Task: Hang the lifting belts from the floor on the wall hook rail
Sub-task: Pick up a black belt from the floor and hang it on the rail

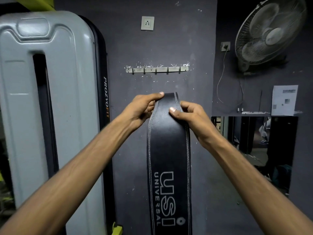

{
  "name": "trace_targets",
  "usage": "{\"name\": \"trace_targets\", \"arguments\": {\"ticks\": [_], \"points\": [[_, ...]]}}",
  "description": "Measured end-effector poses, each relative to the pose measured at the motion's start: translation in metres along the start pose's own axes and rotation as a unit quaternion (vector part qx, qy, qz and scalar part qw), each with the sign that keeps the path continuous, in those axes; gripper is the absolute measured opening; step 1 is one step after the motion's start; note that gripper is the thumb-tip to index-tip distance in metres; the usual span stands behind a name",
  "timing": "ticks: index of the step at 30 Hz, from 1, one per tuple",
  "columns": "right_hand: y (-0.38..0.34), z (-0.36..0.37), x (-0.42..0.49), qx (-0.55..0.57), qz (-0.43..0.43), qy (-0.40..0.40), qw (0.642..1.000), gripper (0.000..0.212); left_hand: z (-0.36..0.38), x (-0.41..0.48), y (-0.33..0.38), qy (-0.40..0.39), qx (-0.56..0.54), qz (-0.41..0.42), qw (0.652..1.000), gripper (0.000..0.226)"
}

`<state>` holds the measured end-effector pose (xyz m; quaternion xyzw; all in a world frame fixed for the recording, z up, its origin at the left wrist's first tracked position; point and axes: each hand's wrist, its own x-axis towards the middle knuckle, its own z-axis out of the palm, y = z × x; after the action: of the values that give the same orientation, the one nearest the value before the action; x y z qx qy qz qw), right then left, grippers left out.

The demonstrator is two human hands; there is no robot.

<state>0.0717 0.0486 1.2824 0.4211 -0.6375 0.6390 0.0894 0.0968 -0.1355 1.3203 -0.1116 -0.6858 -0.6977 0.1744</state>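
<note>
A black leather lifting belt (169, 150) with white stitching and "USI UNIVERSAL" lettering hangs down in front of me. My left hand (141, 108) pinches its top left edge. My right hand (189, 116) grips the top right edge, thumb on the face. The belt's top end sits a little below the metal hook rail (157, 70), which is fixed to the dark grey wall and carries several bare hooks. The belt's lower end runs out of view at the bottom.
A tall grey machine cover (47, 99) marked PROZVOFIT stands against the wall at left. A wall socket (147, 23) sits above the rail. A wall fan (269, 33) with a dangling cord is at upper right, above a mirror (254, 146).
</note>
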Motion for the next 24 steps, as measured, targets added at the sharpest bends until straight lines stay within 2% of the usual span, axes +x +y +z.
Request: {"name": "trace_targets", "arguments": {"ticks": [4, 6, 8, 11, 13, 15, 18, 19, 24], "points": [[0.000, -0.014, 0.021, 0.018, 0.103, 0.043, 0.994, 0.035, 0.004, -0.007, -0.017, -0.011, 0.013, 0.029, 0.999, 0.009], [0.004, -0.018, 0.030, 0.016, 0.160, 0.045, 0.986, 0.039, 0.006, -0.013, -0.027, -0.020, 0.028, 0.050, 0.998, 0.003], [0.009, -0.017, 0.035, 0.059, 0.189, 0.052, 0.979, 0.032, 0.008, -0.020, -0.036, -0.042, 0.052, 0.073, 0.995, 0.009], [0.017, -0.014, 0.039, 0.148, 0.182, 0.097, 0.967, 0.021, 0.013, -0.024, -0.048, -0.071, 0.090, 0.075, 0.991, 0.012], [0.024, -0.015, 0.036, 0.129, 0.153, 0.111, 0.973, 0.016, 0.014, -0.022, -0.052, -0.073, 0.109, 0.060, 0.990, 0.005], [0.031, -0.015, 0.029, 0.089, 0.113, 0.098, 0.985, 0.011, 0.013, -0.013, -0.052, -0.059, 0.106, 0.032, 0.992, 0.029], [0.037, -0.012, 0.017, 0.070, 0.067, 0.080, 0.992, 0.017, 0.014, 0.005, -0.046, -0.026, 0.081, 0.014, 0.996, 0.063], [0.039, -0.012, 0.014, 0.074, 0.055, 0.071, 0.993, 0.019, 0.017, 0.011, -0.045, -0.014, 0.069, 0.019, 0.997, 0.068], [0.052, -0.015, 0.007, 0.058, 0.029, 0.029, 0.998, 0.022, 0.032, 0.031, -0.037, 0.024, 0.001, 0.069, 0.997, 0.065]]}}
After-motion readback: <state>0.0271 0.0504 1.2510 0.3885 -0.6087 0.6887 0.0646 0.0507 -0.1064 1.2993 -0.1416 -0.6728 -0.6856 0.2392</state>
